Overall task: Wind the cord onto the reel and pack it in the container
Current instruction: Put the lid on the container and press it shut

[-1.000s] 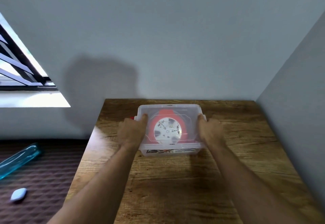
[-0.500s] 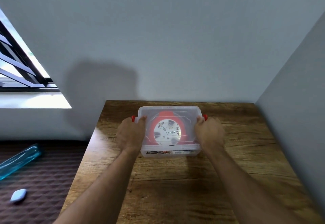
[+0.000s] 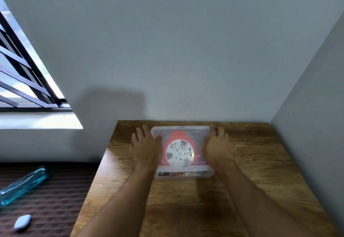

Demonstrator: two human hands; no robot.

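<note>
Hands have let go now, I see left hand [image 3: 146,148] and right hand [image 3: 219,148] spread flat, flanking the lidded clear plastic container [image 3: 183,174] with the red-and-white cord reel [image 3: 179,152] inside.

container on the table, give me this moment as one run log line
stage: packing | container: lidded, on table | reel: inside, red | left hand: open, at left side | right hand: open, at right side

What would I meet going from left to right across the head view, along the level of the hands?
Left hand → red cord reel inside the clear container → right hand → bare wooden table.
</note>
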